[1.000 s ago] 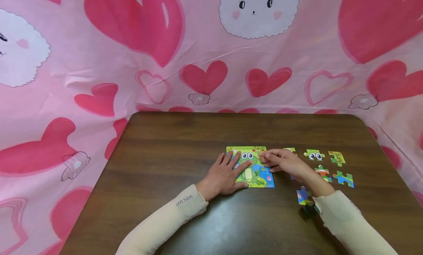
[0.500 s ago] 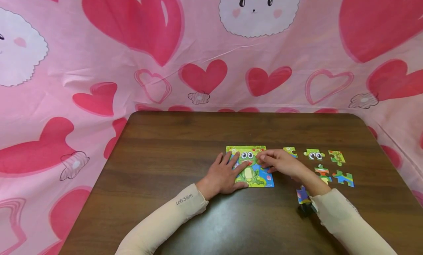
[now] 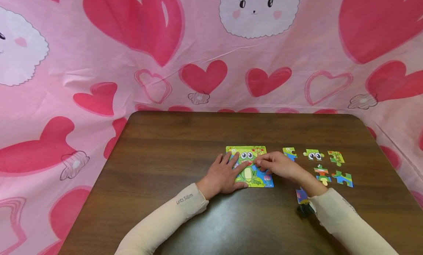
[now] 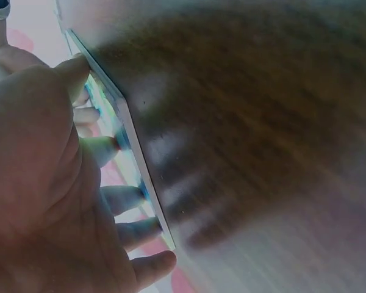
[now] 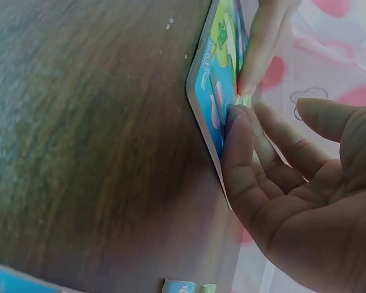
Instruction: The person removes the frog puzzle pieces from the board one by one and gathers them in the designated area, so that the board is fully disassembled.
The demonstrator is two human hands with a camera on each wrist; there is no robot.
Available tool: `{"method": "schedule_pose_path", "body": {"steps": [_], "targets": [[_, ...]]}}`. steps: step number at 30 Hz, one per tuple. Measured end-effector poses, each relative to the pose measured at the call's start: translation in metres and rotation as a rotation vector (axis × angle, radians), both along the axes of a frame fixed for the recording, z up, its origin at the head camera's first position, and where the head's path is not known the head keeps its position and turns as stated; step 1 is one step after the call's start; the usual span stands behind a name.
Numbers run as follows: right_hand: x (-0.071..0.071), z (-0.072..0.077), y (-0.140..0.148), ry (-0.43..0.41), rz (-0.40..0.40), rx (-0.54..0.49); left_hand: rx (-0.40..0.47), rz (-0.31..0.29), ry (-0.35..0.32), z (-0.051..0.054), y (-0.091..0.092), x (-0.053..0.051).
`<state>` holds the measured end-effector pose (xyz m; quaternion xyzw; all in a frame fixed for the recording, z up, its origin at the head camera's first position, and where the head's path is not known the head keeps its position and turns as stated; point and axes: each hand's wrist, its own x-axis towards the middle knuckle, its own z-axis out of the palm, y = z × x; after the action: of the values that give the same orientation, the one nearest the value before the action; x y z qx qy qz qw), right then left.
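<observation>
A frog jigsaw puzzle (image 3: 250, 176) in a thin square tray lies flat on the brown table. My left hand (image 3: 222, 177) rests on its left side with fingers spread over the picture. At the puzzle's right side, my right hand (image 3: 281, 165) pinches a puzzle piece (image 5: 217, 97) between thumb and fingertips. In the right wrist view, the piece's blue edge stands slightly raised from the tray, and the fingers hide much of it. The tray's edge (image 4: 134, 137) runs beside my left fingers in the left wrist view.
Several loose jigsaw pieces lie right of the tray, among them one with eyes (image 3: 314, 155) and a blue-green one (image 3: 343, 178). A purple piece (image 3: 301, 196) is partly under my right wrist, by a black wrist device (image 3: 304, 210). A pink heart-print cloth (image 3: 205, 45) hangs behind.
My right hand has shifted left and slightly nearer over the tray, from its upper right edge towards the frog's middle. My left hand stays in place.
</observation>
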<state>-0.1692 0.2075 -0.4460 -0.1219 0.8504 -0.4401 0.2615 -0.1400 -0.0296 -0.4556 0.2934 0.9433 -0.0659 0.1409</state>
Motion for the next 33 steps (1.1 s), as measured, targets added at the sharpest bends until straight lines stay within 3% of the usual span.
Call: {"method": "schedule_pose_path", "body": {"steps": [6, 11, 16, 20, 30, 33], "targets": [[0.001, 0.001, -0.003, 0.105, 0.034, 0.104, -0.005, 0.005, 0.004, 0.000, 0.001, 0.000], [0.003, 0.001, -0.003, 0.139, 0.059, 0.091, -0.001, 0.007, -0.007, 0.000, 0.001, 0.000], [0.006, -0.006, -0.005, 0.111, 0.026, 0.027, 0.003, 0.009, -0.025, 0.000, 0.001, -0.001], [0.009, -0.013, -0.011, 0.158, 0.036, 0.018, 0.005, 0.012, -0.038, 0.000, 0.001, -0.001], [0.013, -0.012, -0.031, 0.346, 0.003, 0.195, -0.011, 0.013, -0.022, -0.001, 0.002, -0.001], [0.014, -0.009, -0.035, 0.365, 0.031, 0.225, -0.012, 0.022, -0.018, -0.002, 0.002, -0.001]]}}
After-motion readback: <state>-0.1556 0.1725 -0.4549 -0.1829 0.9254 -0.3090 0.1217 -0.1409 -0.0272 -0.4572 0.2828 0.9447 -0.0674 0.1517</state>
